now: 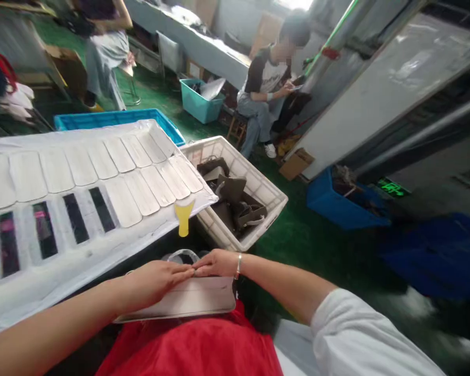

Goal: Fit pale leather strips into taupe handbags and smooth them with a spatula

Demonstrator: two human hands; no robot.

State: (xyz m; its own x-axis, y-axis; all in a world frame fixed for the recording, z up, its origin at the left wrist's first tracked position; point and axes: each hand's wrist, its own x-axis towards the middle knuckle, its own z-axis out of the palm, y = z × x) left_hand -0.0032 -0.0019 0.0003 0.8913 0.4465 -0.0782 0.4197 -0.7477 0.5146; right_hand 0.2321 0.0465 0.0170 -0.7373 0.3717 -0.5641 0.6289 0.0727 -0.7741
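A cream-coloured bag piece (198, 297) with a flat front panel rests across my lap, in front of a red apron. My left hand (159, 279) lies over its upper edge from the left, fingers close together and pointing right. From the other side my right hand (217, 262) grips the same edge, its fingertips meeting those of the left. Behind the fingers rises a pale loop (184, 255), partly covered. The thumbs' hold on the far side is hidden. A yellow notched scraper-like tool (184, 218) sits at the table corner just beyond my hands.
Rows of off-white rounded panels (137, 196) and several dark strips (75, 218) lie on the white-covered table (141, 237). A white crate (264, 201) holds dark brown bag pieces. Blue bins (337, 203) stand right. A seated person (266, 83) and another (105, 47) are farther back.
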